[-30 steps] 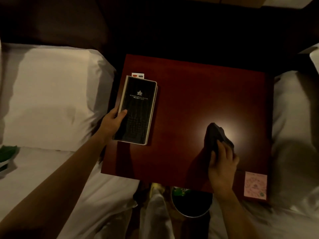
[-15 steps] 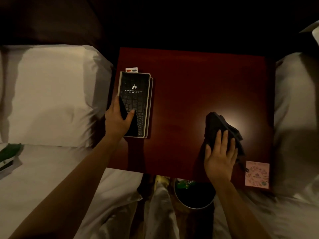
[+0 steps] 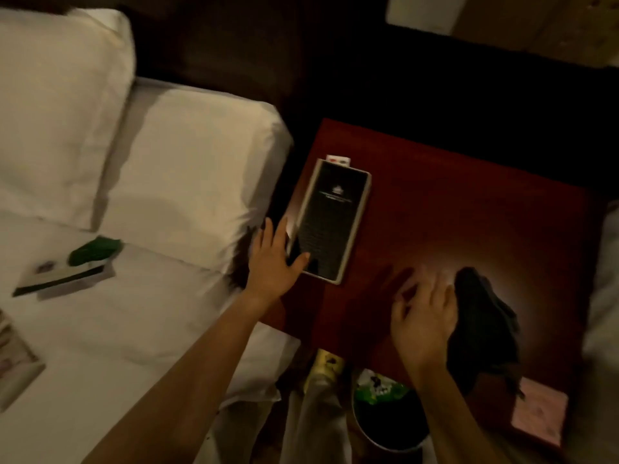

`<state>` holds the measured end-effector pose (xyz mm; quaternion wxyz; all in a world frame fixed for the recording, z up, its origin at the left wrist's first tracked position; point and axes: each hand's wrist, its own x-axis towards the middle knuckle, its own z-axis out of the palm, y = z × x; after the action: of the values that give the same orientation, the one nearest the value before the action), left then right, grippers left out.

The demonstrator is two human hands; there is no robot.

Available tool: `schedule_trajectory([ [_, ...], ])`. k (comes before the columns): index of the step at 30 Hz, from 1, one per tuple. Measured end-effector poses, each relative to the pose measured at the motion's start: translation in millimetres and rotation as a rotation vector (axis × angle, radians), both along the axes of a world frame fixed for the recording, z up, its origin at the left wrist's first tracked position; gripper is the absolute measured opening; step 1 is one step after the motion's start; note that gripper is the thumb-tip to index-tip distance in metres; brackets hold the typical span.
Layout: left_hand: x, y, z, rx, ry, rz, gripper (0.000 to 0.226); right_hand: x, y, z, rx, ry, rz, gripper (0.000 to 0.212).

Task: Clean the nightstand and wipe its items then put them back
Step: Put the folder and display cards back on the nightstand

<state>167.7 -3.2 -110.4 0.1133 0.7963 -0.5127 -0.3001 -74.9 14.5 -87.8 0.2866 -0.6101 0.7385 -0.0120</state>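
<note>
Left hand, fingers flat, touches the black folder at the left edge of the counter. Square it up, I'd say, then let go. Right hand, fingers spread loose, lies against the dark cloth: bunch it before wiping.
</note>
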Motion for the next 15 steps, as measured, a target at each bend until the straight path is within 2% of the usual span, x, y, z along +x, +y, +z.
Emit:
schedule_trajectory([
  [5, 63.8, 36.8, 21.7, -0.017, 0.085, 0.154, 0.075, 124.3, -21.1, 29.4, -0.017, -0.310, 0.312, 0.050],
  [8, 108.9, 61.4, 35.0, -0.076, 0.141, 0.294, 0.078, 197.0, -27.8, 37.1, 0.056, -0.453, 0.457, 0.047],
  [12, 167.5, 95.7, 47.4, -0.152, 0.173, 0.457, 0.081, 279.8, -23.9, 36.4, 0.191, -0.528, 0.624, 0.049],
  [15, 211.5, 124.5, 51.3, -0.217, 0.221, 0.675, 0.074, 338.2, -10.3, 35.8, 0.285, -0.557, 0.699, 0.045],
])
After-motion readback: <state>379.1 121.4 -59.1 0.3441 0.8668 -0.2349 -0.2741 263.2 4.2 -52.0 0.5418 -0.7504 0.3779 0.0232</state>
